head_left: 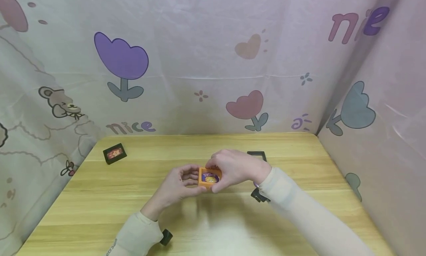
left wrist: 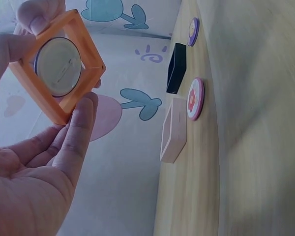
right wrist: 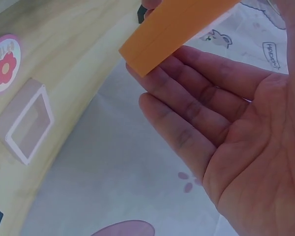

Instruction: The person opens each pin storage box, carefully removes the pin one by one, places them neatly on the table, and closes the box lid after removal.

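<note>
Fingers of the left hand (head_left: 174, 185) and right hand (head_left: 234, 169) hold an orange frame (right wrist: 174, 34) above the bench (head_left: 116, 200); probably light and stiff (a badge (head_left: 210, 179) sits inside), it favors an edge grip.

The held frame (right wrist: 179, 34) was coloured orange, its button badge (head_left: 210, 178) purple and yellow, the curtain (head_left: 186, 45) patterned with tulips.

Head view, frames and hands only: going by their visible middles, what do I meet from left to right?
Black frame with a red insert → left hand → orange square frame → right hand → second black frame, partly hidden.
</note>
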`<state>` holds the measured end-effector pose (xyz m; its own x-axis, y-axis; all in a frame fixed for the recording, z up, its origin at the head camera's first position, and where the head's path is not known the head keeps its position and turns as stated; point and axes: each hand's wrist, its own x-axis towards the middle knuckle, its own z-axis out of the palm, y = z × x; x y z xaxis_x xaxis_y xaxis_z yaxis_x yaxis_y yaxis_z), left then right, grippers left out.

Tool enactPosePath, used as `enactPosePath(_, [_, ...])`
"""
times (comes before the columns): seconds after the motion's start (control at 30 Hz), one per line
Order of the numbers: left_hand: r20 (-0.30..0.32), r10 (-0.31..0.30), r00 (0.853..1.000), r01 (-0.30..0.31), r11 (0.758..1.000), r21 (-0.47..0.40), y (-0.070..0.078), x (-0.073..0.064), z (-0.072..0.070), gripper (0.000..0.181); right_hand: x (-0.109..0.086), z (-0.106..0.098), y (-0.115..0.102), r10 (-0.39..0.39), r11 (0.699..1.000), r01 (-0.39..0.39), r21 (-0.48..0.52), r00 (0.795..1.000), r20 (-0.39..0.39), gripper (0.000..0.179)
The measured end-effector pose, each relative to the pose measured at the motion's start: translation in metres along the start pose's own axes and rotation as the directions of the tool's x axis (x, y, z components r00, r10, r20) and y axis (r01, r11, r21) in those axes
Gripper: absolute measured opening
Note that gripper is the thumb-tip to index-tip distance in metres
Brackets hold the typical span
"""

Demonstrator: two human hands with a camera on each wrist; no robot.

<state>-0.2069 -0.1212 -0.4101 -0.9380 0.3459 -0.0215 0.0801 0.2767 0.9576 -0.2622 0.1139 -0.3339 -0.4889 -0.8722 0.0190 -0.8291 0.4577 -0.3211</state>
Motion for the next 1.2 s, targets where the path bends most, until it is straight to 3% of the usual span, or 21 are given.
enactPosePath(0.5, [0.026, 0.012, 1.0, -0.011, 0.999, -0.034, 0.002, 0.002, 0.003, 0.06, 0.0, -0.004, -0.004, -0.017, 0.999, 0.018, -0.05, 1.0, 0.018, 0.026])
enactPosePath(0.83, [0.034, 0.011, 0.999, -0.009, 0.999, -0.046, 0.003, 0.005, 0.004, 0.06, 0.002, -0.009, -0.004, 0.026, 0.999, -0.023, -0.035, 0.997, 0.068, 0.026])
enactPosePath(1.2, [0.053, 0.014, 0.998, -0.01, 0.998, -0.06, 0.001, 0.007, 0.003, 0.06, 0.002, -0.011, -0.001, 0.008, 1.0, -0.007, -0.026, 0.997, 0.071, 0.029])
